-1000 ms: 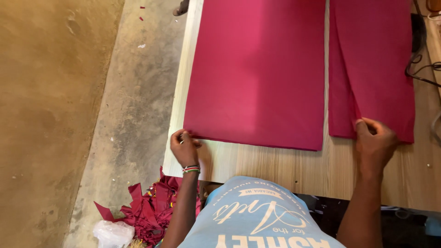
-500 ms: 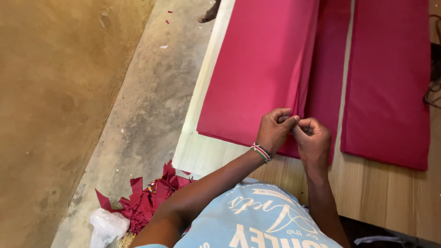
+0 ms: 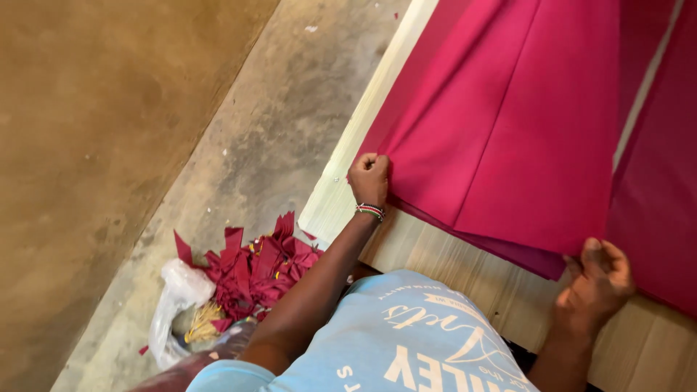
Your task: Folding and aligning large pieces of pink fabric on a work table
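Head view: you hold folded pink fabric (image 3: 523,138) on the desk (image 3: 435,250).
Left hand (image 3: 370,178): fingers pinching its near left corner.
Right hand (image 3: 597,283): fingers gripping its near right corner.
Progress: fold made, edges not yet flat.
Floor: red scraps (image 3: 254,268).

Bare concrete floor (image 3: 239,152) meets an ochre wall (image 3: 94,145) beside a wooden table (image 3: 450,268).

Clear plastic bag (image 3: 174,305) on floor, lower left, beside red fabric scraps (image 3: 254,272).
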